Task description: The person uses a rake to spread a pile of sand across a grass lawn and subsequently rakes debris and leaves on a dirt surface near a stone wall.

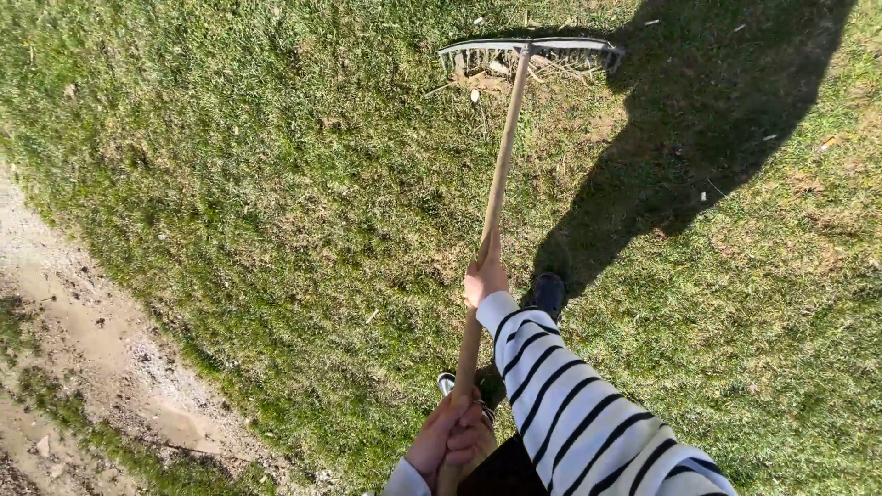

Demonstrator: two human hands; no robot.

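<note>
Left hand, nearest, clamped round near end of rake handle; right hand wrapped mid-shaft. Rake head far, on grass. Risk: tines snag turf, jolting handle loose.

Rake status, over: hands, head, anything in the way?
Both hands shut on rake handle: right hand forward, left hand near its end. Rake head down on grass. Nothing blocking.

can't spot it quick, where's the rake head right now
In the head view, the rake head lies on the grass at top centre, beside the shadow.
</note>
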